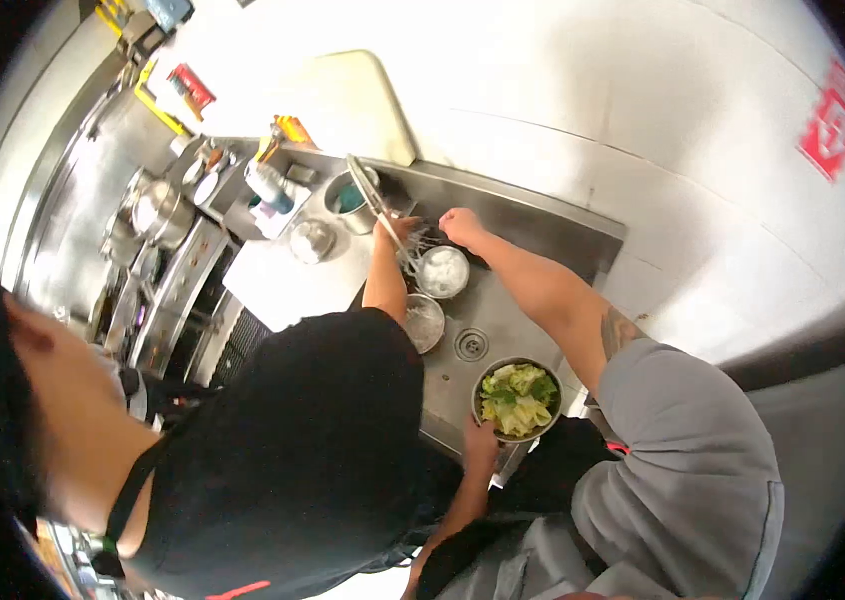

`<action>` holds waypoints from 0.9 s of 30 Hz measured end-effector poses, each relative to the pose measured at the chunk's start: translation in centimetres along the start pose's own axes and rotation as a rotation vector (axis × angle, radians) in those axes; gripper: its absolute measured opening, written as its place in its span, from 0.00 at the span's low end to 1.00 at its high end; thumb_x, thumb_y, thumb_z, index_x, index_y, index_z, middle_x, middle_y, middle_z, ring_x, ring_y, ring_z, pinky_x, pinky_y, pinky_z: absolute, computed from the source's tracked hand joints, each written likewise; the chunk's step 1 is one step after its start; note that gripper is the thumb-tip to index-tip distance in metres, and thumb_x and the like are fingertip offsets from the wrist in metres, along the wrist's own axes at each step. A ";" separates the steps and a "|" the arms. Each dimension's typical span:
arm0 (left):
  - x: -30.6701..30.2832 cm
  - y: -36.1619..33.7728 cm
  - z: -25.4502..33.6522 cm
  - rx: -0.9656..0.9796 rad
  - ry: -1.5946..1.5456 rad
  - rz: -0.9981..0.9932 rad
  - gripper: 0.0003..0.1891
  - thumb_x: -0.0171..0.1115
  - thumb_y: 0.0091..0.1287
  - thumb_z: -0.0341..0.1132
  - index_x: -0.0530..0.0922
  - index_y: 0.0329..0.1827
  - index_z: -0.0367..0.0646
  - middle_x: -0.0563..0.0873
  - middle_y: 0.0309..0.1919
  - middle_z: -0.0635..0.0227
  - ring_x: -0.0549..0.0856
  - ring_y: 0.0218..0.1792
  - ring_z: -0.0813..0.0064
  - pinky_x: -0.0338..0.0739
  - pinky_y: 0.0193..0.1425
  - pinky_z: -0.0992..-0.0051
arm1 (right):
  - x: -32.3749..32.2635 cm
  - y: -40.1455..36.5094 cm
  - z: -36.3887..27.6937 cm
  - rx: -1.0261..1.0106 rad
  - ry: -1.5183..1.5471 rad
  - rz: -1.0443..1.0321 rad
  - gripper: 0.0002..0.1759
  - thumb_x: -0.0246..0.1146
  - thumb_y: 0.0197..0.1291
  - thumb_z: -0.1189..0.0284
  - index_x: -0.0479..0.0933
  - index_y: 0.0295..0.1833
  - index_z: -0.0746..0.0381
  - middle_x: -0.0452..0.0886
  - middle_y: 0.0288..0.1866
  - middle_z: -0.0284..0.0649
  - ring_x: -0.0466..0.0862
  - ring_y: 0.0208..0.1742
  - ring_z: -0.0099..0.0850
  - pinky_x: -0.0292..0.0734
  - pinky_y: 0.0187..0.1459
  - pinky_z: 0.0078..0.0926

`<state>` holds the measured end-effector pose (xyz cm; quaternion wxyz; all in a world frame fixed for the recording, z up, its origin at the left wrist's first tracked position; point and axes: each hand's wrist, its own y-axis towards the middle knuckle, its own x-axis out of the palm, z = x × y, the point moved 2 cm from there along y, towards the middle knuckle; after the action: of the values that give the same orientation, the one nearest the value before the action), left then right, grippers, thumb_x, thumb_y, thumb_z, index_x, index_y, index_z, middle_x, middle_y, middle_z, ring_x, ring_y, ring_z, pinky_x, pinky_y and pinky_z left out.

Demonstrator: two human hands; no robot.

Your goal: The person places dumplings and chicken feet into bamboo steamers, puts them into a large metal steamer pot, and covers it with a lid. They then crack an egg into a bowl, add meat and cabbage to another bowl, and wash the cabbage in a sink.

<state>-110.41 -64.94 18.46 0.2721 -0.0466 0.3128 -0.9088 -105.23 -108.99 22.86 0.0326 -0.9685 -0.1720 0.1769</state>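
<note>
My left hand [481, 440] grips the near rim of a metal bowl [559, 416], held over the sink's front edge. Green and yellow lettuce leaves [520, 396] fill the bowl. My right hand [459, 225] reaches across to the back of the sink, its fingers curled, beside the faucet [371, 190]; whatever they may hold is hidden. Just below it, water splashes near a bowl of frothy white contents [443, 271]. Another metal bowl [424, 322] stands nearer, with pale contents.
A co-worker in black [303, 430] stands close on my left, one hand [405, 228] by the faucet. The steel sink [468, 385] has a drain [472, 345]. Left of it are a metal pot [348, 200], a white board [288, 285] and a spray bottle [268, 185].
</note>
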 end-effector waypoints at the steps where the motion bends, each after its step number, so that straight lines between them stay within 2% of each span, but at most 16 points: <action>1: 1.1 0.4 0.1 0.008 -0.086 0.040 0.20 0.56 0.62 0.27 0.69 0.58 0.36 0.81 0.35 0.58 0.83 0.28 0.69 0.77 0.21 0.70 | 1.5 2.7 0.8 0.056 0.091 -0.094 0.07 0.63 0.56 0.72 0.85 0.39 0.59 0.87 0.36 0.41 0.85 0.37 0.36 0.78 0.42 0.35; 5: 2.8 0.8 -1.3 0.047 -0.321 0.256 0.18 0.55 0.61 0.27 0.70 0.54 0.35 0.81 0.37 0.59 0.82 0.28 0.70 0.77 0.23 0.72 | 4.7 3.6 -3.0 -0.199 -0.128 -0.020 0.08 0.63 0.57 0.71 0.85 0.40 0.60 0.87 0.38 0.44 0.85 0.39 0.39 0.78 0.43 0.36; 7: 3.3 -1.0 1.1 -0.055 -0.239 0.299 0.14 0.54 0.60 0.27 0.71 0.49 0.35 0.81 0.40 0.59 0.82 0.30 0.70 0.78 0.26 0.72 | 5.8 4.0 -3.5 -0.071 -0.056 -0.009 0.08 0.64 0.56 0.71 0.85 0.39 0.60 0.87 0.39 0.45 0.86 0.40 0.41 0.78 0.44 0.37; 9: 4.0 0.4 0.3 -0.003 -0.319 0.375 0.13 0.54 0.60 0.27 0.71 0.48 0.36 0.81 0.39 0.59 0.82 0.30 0.70 0.78 0.26 0.71 | 7.7 6.2 -1.6 0.094 0.077 -0.068 0.07 0.63 0.56 0.71 0.85 0.36 0.60 0.87 0.39 0.47 0.86 0.42 0.42 0.78 0.43 0.39; 11: 4.3 -1.6 3.6 -0.030 -0.270 0.434 0.13 0.54 0.60 0.27 0.72 0.48 0.35 0.82 0.38 0.58 0.82 0.30 0.69 0.77 0.26 0.70 | 10.6 7.7 3.9 -0.160 -0.244 0.012 0.05 0.62 0.57 0.75 0.80 0.29 0.62 0.79 0.25 0.43 0.81 0.27 0.38 0.77 0.29 0.37; 13: 4.7 -2.3 5.4 -0.112 -0.245 0.454 0.13 0.54 0.61 0.28 0.72 0.48 0.35 0.81 0.37 0.58 0.82 0.29 0.69 0.77 0.25 0.70 | 11.1 6.8 7.4 0.472 0.565 -0.411 0.05 0.62 0.62 0.73 0.75 0.32 0.59 0.77 0.27 0.39 0.78 0.24 0.33 0.76 0.23 0.34; 14: 4.9 -3.0 5.0 -0.120 -0.265 0.469 0.13 0.55 0.62 0.29 0.71 0.49 0.35 0.81 0.36 0.58 0.82 0.28 0.69 0.77 0.25 0.70 | 7.9 1.7 2.4 0.533 0.508 -0.514 0.06 0.60 0.64 0.74 0.74 0.32 0.61 0.79 0.28 0.39 0.80 0.25 0.33 0.77 0.24 0.34; 15: 5.1 -3.3 4.4 -0.123 -0.287 0.478 0.14 0.55 0.63 0.30 0.70 0.51 0.35 0.81 0.36 0.57 0.82 0.27 0.69 0.77 0.25 0.70 | 5.6 -1.1 -0.4 0.381 0.390 -0.627 0.04 0.60 0.65 0.73 0.77 0.36 0.60 0.81 0.30 0.39 0.83 0.28 0.32 0.80 0.27 0.34; 16: 5.1 -3.5 4.2 -0.121 -0.311 0.490 0.15 0.55 0.64 0.31 0.69 0.52 0.35 0.81 0.35 0.57 0.82 0.27 0.69 0.76 0.25 0.70 | 5.8 -0.3 0.1 0.123 0.127 -0.591 0.06 0.62 0.63 0.72 0.78 0.44 0.61 0.84 0.34 0.43 0.85 0.34 0.38 0.82 0.36 0.38; 17: 5.0 -3.4 4.6 -0.117 -0.333 0.500 0.16 0.55 0.65 0.32 0.69 0.53 0.35 0.80 0.35 0.57 0.81 0.26 0.69 0.76 0.25 0.69 | 3.7 -1.7 -3.9 -0.340 -0.287 -0.170 0.13 0.63 0.60 0.73 0.78 0.50 0.65 0.84 0.42 0.50 0.84 0.45 0.48 0.80 0.48 0.42; 18: 4.9 -3.5 5.9 -0.104 -0.333 0.509 0.16 0.54 0.65 0.31 0.68 0.54 0.36 0.80 0.35 0.57 0.81 0.27 0.69 0.77 0.25 0.69 | 1.8 -3.2 -6.8 -0.785 -0.370 0.167 0.14 0.59 0.60 0.74 0.77 0.51 0.65 0.82 0.50 0.58 0.81 0.52 0.55 0.75 0.54 0.49; 20: 4.9 -3.7 8.1 -0.093 -0.327 0.539 0.16 0.53 0.65 0.31 0.68 0.55 0.36 0.80 0.37 0.58 0.81 0.28 0.70 0.77 0.26 0.69 | 1.0 -2.7 -7.0 -1.067 -0.352 0.182 0.20 0.61 0.59 0.71 0.76 0.57 0.64 0.80 0.57 0.57 0.79 0.59 0.51 0.74 0.57 0.48; 22: 4.6 -0.9 10.4 -0.019 -0.393 0.564 0.18 0.53 0.62 0.30 0.69 0.56 0.37 0.80 0.35 0.58 0.82 0.27 0.71 0.77 0.25 0.69 | 2.7 1.9 -1.5 -0.738 -0.544 -0.780 0.25 0.61 0.60 0.69 0.74 0.64 0.62 0.79 0.60 0.53 0.79 0.59 0.51 0.73 0.59 0.48; 24: 4.2 1.2 11.2 0.016 -0.425 0.571 0.19 0.54 0.61 0.30 0.69 0.57 0.38 0.81 0.35 0.58 0.82 0.27 0.70 0.77 0.23 0.69 | 2.0 1.1 -0.3 -0.481 -0.822 -0.979 0.26 0.60 0.64 0.66 0.72 0.66 0.61 0.79 0.62 0.50 0.80 0.59 0.49 0.75 0.58 0.46; 26: 4.1 2.4 14.3 0.050 -0.494 0.601 0.20 0.54 0.61 0.30 0.69 0.57 0.38 0.82 0.36 0.58 0.83 0.27 0.68 0.78 0.23 0.68 | 0.4 0.1 0.6 -0.204 -0.358 -0.692 0.26 0.60 0.67 0.61 0.72 0.67 0.60 0.80 0.62 0.47 0.81 0.59 0.44 0.76 0.57 0.42; 27: 3.9 3.5 16.2 0.071 -0.534 0.618 0.20 0.53 0.61 0.30 0.69 0.57 0.38 0.82 0.36 0.58 0.84 0.28 0.68 0.78 0.23 0.67 | 0.5 -0.4 0.2 -0.060 -0.212 -0.760 0.27 0.60 0.67 0.57 0.72 0.67 0.59 0.80 0.62 0.44 0.81 0.60 0.42 0.76 0.57 0.42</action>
<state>-107.94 -78.05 28.97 0.6054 -0.1752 0.1990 -0.7505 -104.97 -108.43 22.58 0.0495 -0.8126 -0.5258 0.2463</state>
